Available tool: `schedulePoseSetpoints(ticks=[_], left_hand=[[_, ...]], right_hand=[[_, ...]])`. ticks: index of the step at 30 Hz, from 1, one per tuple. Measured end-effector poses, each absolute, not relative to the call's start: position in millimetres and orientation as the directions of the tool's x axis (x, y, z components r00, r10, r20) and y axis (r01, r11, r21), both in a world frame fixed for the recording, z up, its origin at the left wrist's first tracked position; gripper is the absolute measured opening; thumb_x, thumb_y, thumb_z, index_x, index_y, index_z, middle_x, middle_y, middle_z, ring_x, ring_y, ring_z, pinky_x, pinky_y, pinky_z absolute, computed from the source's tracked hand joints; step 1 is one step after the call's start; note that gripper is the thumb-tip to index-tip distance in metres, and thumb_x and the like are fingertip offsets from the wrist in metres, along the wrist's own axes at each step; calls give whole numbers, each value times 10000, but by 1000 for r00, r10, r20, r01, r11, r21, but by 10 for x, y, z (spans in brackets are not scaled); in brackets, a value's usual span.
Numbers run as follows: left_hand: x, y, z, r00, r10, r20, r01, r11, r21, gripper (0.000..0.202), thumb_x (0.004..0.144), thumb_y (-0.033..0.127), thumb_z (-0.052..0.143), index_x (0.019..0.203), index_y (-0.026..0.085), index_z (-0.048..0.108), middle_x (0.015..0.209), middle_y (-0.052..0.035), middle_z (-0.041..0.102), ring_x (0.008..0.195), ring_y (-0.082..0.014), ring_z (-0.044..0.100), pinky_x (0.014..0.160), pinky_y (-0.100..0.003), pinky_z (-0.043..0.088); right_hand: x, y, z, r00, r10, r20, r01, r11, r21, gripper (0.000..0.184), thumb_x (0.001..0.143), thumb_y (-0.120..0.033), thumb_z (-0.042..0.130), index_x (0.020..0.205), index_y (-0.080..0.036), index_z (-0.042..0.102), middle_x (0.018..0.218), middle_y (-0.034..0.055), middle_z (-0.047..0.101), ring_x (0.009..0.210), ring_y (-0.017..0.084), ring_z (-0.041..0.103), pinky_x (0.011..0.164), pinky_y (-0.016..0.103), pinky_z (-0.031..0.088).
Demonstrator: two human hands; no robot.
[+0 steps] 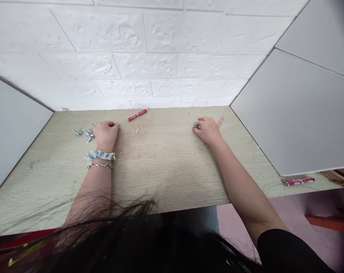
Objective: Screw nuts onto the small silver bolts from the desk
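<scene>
Pinching one metal piece with your right fingers; grip of left fingers unclear.
Left of those, four visible bolts slant lengthwise, the leftmost's shank pointing away.

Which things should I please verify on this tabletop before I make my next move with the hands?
1. Right hand at the small metal part: ok; whether the grip is firm, cannot tell.
2. Left hand beside the loose bolts: ok.
3. What the left hand holds: cannot tell; only a shiny bit shows at its thumb side.
4. Bolts lined up: not ok; they lie at mixed angles, one partly hidden by the hand.
5. Pale ring apart from the right hand: ok; it lies just beside it.
6. Red tube safely back from the front edge: not ok; it lies near it and could perhaps roll.
</scene>
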State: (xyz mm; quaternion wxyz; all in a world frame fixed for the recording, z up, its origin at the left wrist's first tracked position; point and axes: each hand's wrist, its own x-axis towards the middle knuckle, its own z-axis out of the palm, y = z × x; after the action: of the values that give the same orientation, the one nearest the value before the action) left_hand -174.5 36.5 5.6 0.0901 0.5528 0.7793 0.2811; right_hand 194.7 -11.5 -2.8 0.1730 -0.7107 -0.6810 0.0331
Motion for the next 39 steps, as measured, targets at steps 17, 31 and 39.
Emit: schedulePoseSetpoints(ticks=[17, 31, 39], left_hand=[[-808, -91, 155, 221, 968, 123, 627, -237, 742, 454, 898, 399, 502, 1264, 157, 617, 969, -76, 700, 856, -193, 631, 861, -355, 506], [-518, -234, 42, 350, 931, -109, 371, -31, 928, 256, 812, 378, 623, 871, 173, 765, 605, 6, 623, 596, -129, 525, 595, -247, 370], [-573, -192, 96, 206, 965, -162, 269, 103, 958, 246, 790, 396, 650, 812, 160, 716, 808, -39, 690, 665, -115, 556, 599, -230, 411]], right_hand=[[1314, -268, -130, -195, 866, 460, 896, 348, -275, 161, 931, -290, 511, 927, -219, 656, 932, 46, 734, 931, 212, 638, 1182, 640, 104], [1175, -372, -103, -344, 882, 323, 808, 453, -377, 208, 928, -287, 556, 1104, -242, 658, 1102, 55, 730, 1030, 211, 653, 1191, 531, 197], [1299, -285, -107, -201, 937, 286, 767, 332, -549, 212, 877, -261, 641, 1056, -159, 691, 939, 63, 738, 922, 184, 668, 1100, 423, 360]])
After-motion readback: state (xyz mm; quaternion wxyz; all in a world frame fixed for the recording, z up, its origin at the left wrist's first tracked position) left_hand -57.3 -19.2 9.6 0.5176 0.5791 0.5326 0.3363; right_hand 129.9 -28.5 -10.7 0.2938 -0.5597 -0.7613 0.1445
